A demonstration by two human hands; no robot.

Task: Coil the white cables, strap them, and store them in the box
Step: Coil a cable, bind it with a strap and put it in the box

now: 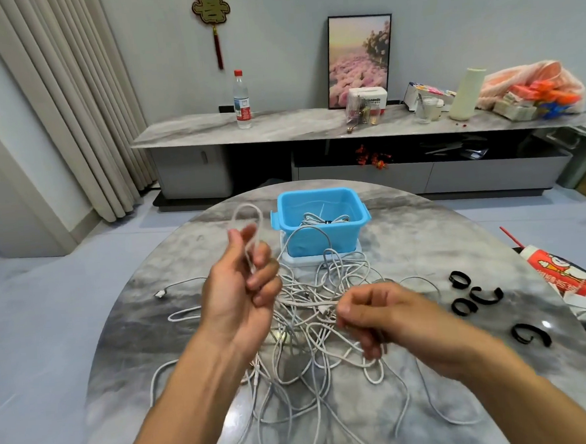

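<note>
The left hand (244, 286) has its grip closed on a white cable loop (248, 221) standing upright above it. The same cable runs rightward to the right hand (376, 314), pinched near its plug, above the cable tangle (311, 327) on the tabletop (465, 376); the blue box (322, 223) lies beyond.

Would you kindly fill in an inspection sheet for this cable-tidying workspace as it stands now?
Surface: round marbled table, mostly covered.
Job's things: blue box at the far edge, one strapped coil inside; four black straps on the right.
Clutter: red-and-white carton at the right edge.
Hands: left hand raised, gripping a cable loop; right hand pinching a cable near its plug.
Cables: tangled white cables loose across the middle.
Surroundings: sideboard with water bottle, framed picture; curtain on the left.
</note>
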